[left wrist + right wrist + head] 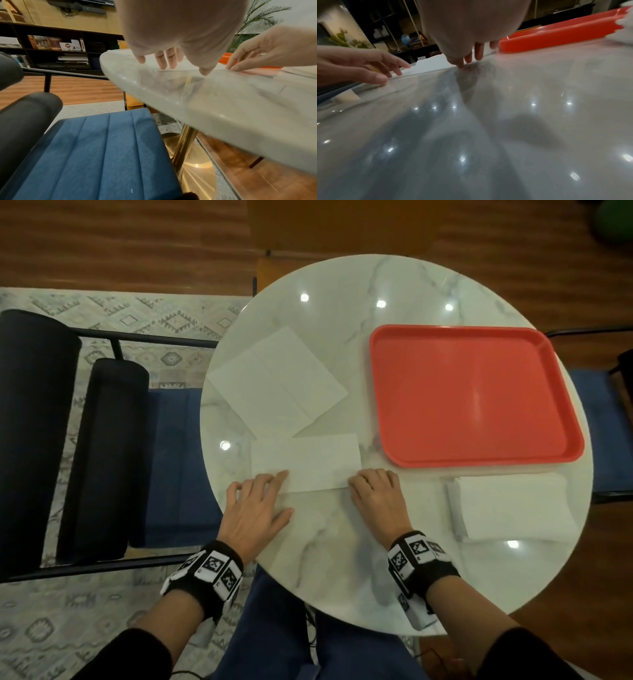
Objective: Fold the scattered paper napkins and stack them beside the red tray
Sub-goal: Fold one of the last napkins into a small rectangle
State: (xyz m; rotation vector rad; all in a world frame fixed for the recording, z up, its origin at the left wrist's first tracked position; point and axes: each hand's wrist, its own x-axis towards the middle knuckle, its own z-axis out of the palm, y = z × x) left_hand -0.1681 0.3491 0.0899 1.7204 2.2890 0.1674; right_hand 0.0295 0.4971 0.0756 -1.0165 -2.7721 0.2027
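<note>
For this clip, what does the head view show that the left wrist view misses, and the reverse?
Only the head view shows the unfolded napkin lying open at the table's far left, the stack of folded napkins on the near side of the red tray, and the tray's full outline.

Only the left wrist view shows the table's gold pedestal and a bookshelf.

Both show the left hand and right hand on the half-folded napkin, and the blue chair seat.

The room is dim and warm-toned. Small ceiling lights glare as white spots on the glossy marble table (342, 559). Soft hand shadows fall on it at the centre of the right wrist view. Both wrist views are blurred, with bowed edges; the head view is sharper.
</note>
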